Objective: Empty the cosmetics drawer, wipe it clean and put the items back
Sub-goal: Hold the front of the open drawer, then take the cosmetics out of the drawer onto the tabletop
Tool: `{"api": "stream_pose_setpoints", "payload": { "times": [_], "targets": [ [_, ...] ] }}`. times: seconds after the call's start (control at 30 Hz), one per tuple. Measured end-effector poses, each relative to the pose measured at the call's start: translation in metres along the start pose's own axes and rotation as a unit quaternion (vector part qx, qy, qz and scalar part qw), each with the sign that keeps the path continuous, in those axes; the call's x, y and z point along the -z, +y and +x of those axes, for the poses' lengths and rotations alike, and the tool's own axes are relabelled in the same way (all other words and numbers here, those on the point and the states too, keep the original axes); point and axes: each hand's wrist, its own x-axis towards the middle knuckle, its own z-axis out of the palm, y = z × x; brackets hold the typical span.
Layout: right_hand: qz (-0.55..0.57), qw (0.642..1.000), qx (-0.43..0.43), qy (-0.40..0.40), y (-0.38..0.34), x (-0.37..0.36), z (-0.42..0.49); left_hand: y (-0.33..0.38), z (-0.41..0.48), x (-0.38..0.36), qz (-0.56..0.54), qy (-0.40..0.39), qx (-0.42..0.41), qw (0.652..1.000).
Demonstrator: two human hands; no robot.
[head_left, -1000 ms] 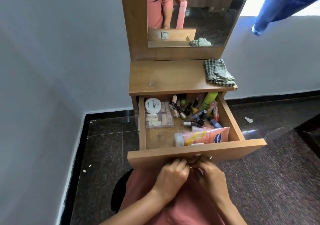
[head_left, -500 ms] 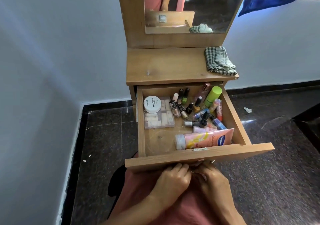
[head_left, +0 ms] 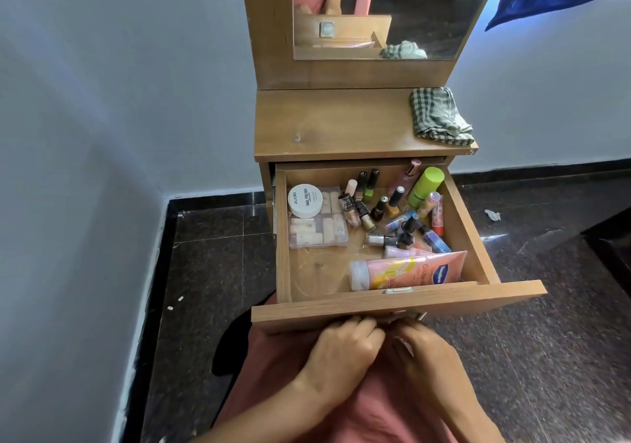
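Gripping the drawer front, left hand and right hand curl under its edge, seemingly clamped on. Nail-polish bottles: small, slippery, breakable; pinch mid-body.

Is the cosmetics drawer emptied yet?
Not emptied: the drawer holds a pink tube, a white jar and a green bottle, among others.

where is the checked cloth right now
In the head view the checked cloth lies crumpled at the right edge of the dresser top, just beyond the right rear corner of the open drawer.
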Motion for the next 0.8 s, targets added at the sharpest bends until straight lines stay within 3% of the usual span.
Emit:
{"api": "stream_pose_setpoints", "payload": {
  "times": [0.17, 0.3, 0.43, 0.5, 0.67, 0.8],
  "targets": [
    [0.029, 0.998, 0.032, -0.036, -0.004, 0.029, 0.005, -0.001, 0.016, 0.028, -0.132, 0.142, -0.004, 0.981],
    [0.085, 0.993, 0.079, 0.002, -0.014, 0.065, 0.020, -0.012, 0.040, 0.061, -0.200, 0.130, 0.024, 0.971],
    [0.086, 0.990, 0.079, 0.084, -0.016, 0.089, 0.054, -0.047, 0.078, 0.067, -0.259, 0.033, 0.092, 0.961],
    [0.052, 0.993, 0.062, 0.088, -0.011, 0.095, 0.075, -0.066, 0.096, 0.060, -0.272, -0.059, 0.089, 0.956],
    [-0.119, 0.992, 0.013, -0.040, 0.013, 0.091, 0.117, -0.082, 0.114, 0.030, -0.232, -0.219, 0.058, 0.946],
    [-0.149, 0.980, -0.006, -0.128, 0.026, 0.084, 0.126, -0.085, 0.112, 0.012, -0.213, -0.261, 0.050, 0.940]
  ]
}}
